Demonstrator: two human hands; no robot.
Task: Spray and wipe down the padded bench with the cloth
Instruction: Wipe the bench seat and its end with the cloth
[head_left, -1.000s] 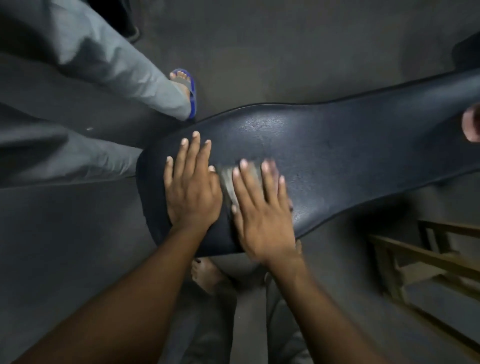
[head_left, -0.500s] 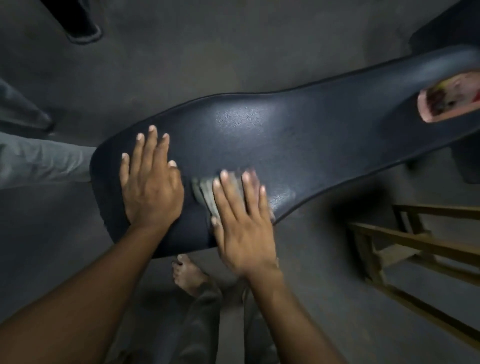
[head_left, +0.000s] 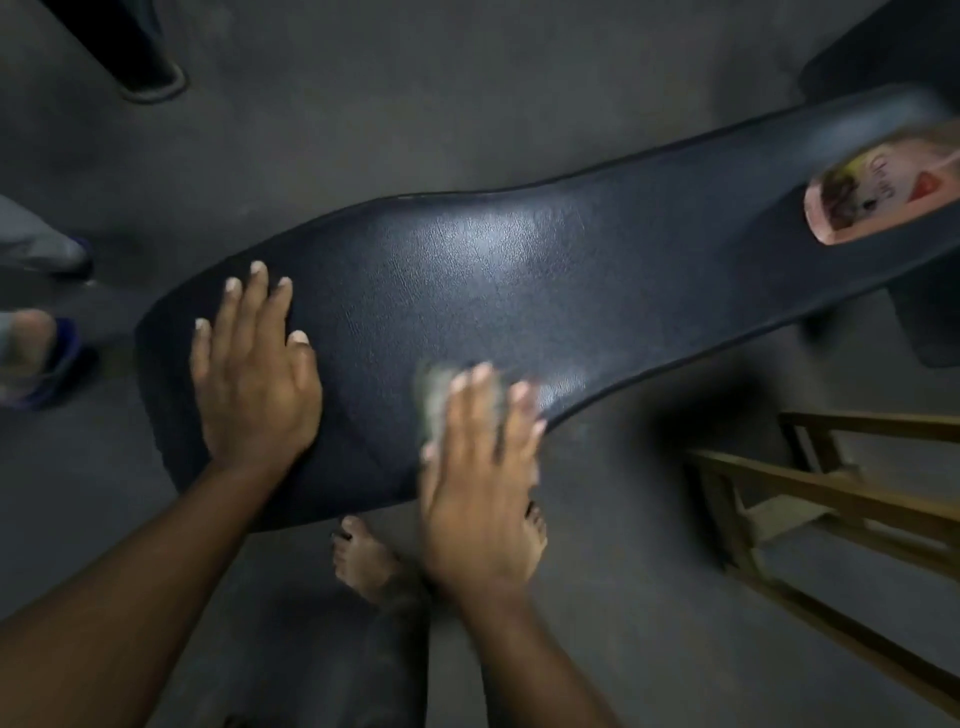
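- The padded bench (head_left: 519, 291) is long and dark. Its long way runs from about 8 o'clock, near the person, up to about 2 o'clock, far away.
- The left hand (head_left: 254, 374) lies flat on the near, wide end of the bench. Its fingers are straight and spread. It holds nothing and only presses down.
- The right hand (head_left: 478, 467) is also flat, with straight fingers. It presses on the cloth (head_left: 434, 395) at the bench edge closest to the person. This hand looks blurry, so it seems to be rubbing.
- The cloth is small and grey. Only a bit of it peeks out by the fingertips, on the 11 o'clock side of the right hand. The rest is hidden under the hand.
- Most of the bench that is left to wipe lies toward 2 o'clock from the right hand, along the long way of the bench.
- The right hand is the nearer one to that part, and it has the cloth. The left hand is at the other end, toward 9 o'clock.
- So the next rub likely needs to go out toward 2 o'clock, while the left hand keeps the person steady.
- A bottle (head_left: 883, 192) with a bright label lies on the far end, at about 2 o'clock. It may be the spray, but it is too blurry to be sure.
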